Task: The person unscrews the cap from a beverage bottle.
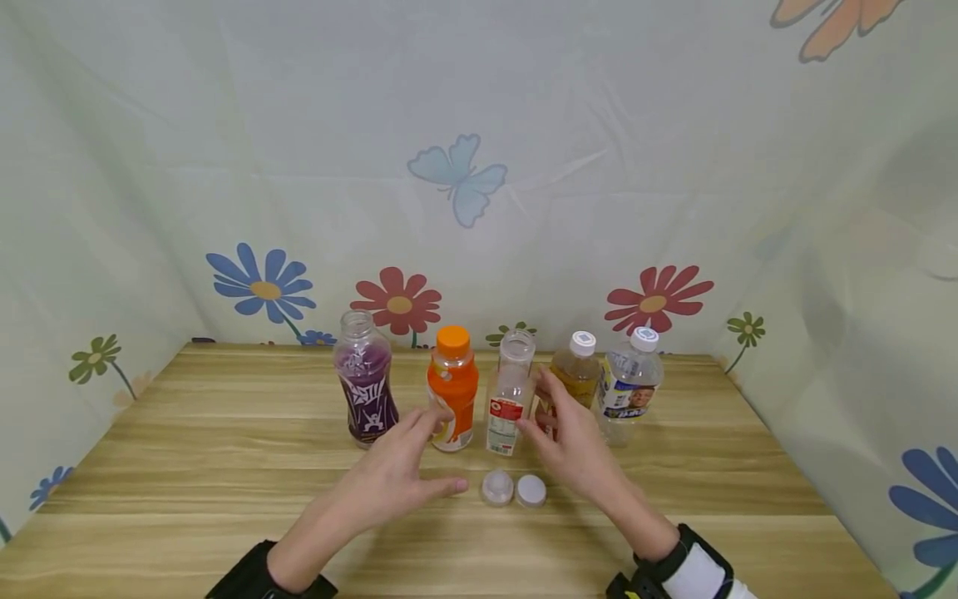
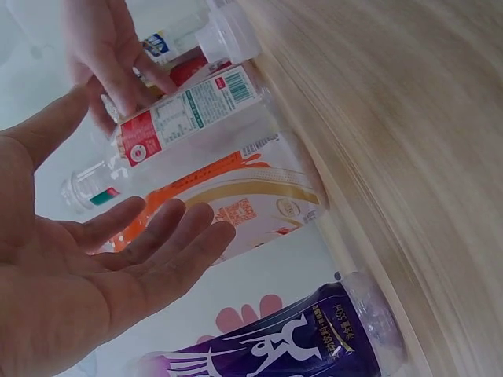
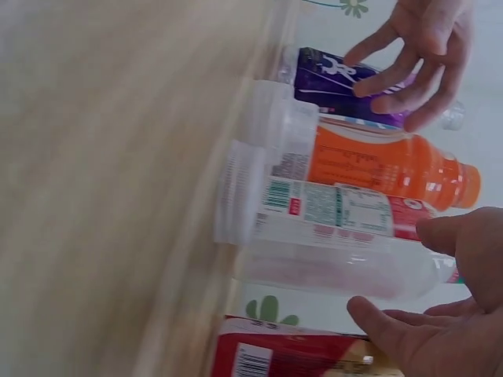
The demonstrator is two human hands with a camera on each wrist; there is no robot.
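Observation:
A clear empty bottle (image 1: 505, 412) with a red and white label stands uncapped in the middle of a row. Beside its right side is my right hand (image 1: 572, 445), thumb right at the label and fingers apart, not curled round it. My left hand (image 1: 397, 478) hovers in front of the orange bottle (image 1: 454, 387), palm turned inward, fingers loosely spread and holding nothing. The right wrist view shows the right thumb (image 3: 444, 234) overlapping the label. Two loose caps, one translucent (image 1: 497, 488) and one white (image 1: 531, 491), lie on the table before the clear bottle.
Left of the orange bottle stands an uncapped purple bottle (image 1: 365, 391). To the right are a white-capped bottle of amber liquid (image 1: 576, 378) and a clear white-capped bottle (image 1: 632, 387). A flowered cloth (image 1: 524, 233) hangs behind the wooden table (image 1: 224, 449).

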